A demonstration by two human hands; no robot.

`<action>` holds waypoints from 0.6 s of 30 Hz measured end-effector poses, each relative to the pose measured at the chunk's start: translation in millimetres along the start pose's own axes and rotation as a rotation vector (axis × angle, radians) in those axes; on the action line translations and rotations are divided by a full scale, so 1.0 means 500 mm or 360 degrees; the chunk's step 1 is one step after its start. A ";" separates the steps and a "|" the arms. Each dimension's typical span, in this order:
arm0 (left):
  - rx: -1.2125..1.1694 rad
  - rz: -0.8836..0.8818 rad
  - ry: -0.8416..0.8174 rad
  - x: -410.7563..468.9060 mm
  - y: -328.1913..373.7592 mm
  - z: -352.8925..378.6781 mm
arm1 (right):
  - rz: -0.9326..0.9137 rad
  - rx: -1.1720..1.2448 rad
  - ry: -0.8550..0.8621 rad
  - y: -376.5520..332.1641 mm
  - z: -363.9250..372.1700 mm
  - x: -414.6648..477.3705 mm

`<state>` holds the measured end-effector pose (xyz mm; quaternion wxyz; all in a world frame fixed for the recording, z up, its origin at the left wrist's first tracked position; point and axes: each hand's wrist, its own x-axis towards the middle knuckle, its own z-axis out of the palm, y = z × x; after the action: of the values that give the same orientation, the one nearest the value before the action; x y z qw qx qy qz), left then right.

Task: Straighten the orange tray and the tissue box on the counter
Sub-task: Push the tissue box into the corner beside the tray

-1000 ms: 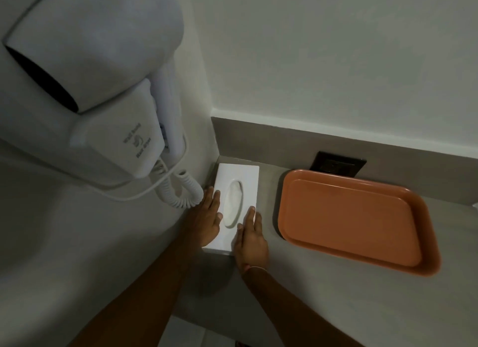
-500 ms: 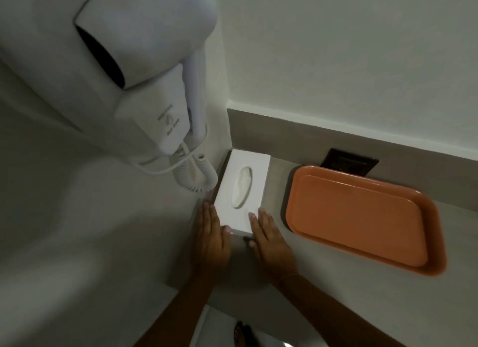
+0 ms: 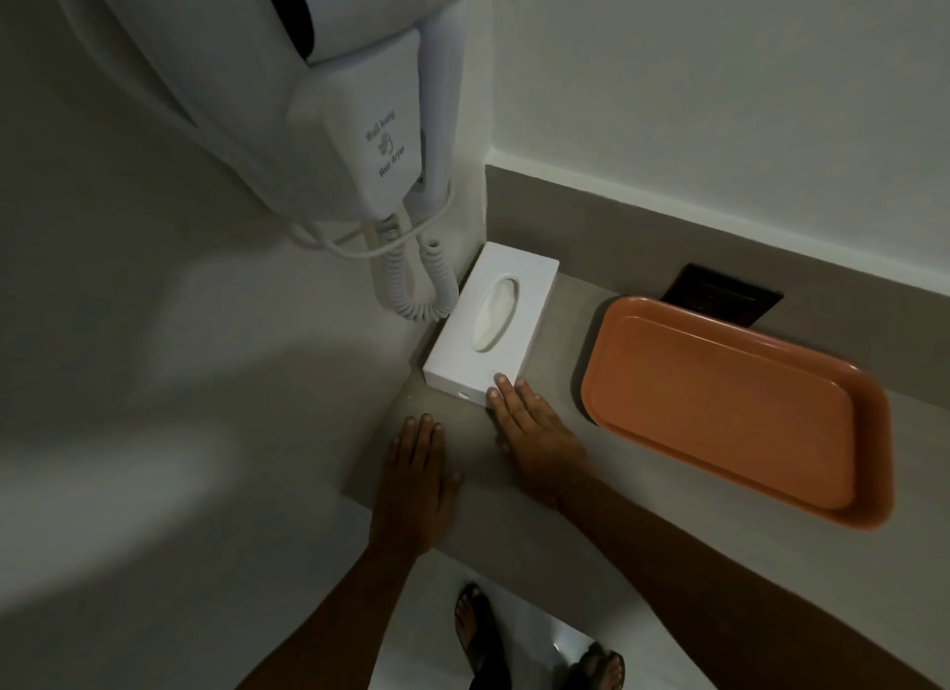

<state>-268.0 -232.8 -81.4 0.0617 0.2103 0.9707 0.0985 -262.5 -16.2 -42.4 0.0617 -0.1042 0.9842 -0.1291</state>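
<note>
At the left end of a grey bench [image 3: 540, 324], a white tissue box [image 3: 488, 329] sits tucked into the corner where two pale walls meet, its oval slot facing up. The person's right hand [image 3: 534, 427] lies flat with fingers extended, its fingertips [image 3: 503, 381] touching the box's near right corner without gripping it. Beside it, the left hand [image 3: 419, 476] rests palm-down on the bench, fingers spread and holding nothing, just short of the box. An orange tray [image 3: 730, 407] lies empty to the right, apart from the box, one corner before a dark wall socket [image 3: 719, 293]. A wall-hung hair dryer [image 3: 329, 88] with a coiled cord [image 3: 411, 288] hangs above. Sandalled feet [image 3: 478, 633] show below.
</note>
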 end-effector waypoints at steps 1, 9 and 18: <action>-0.0009 0.0001 -0.0010 -0.001 0.001 -0.002 | 0.0019 0.0031 -0.0017 -0.004 -0.006 0.010; -0.0017 0.0020 -0.0001 -0.003 -0.006 0.002 | 0.0026 0.0007 -0.0044 -0.006 -0.027 0.064; -0.0004 0.0028 -0.0008 -0.003 -0.011 0.009 | 0.0025 0.0011 -0.0082 -0.006 -0.030 0.071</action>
<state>-268.4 -237.6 -86.8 0.0636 0.2190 0.9685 0.0996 -298.3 -23.3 -30.7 0.0884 -0.0997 0.9826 -0.1294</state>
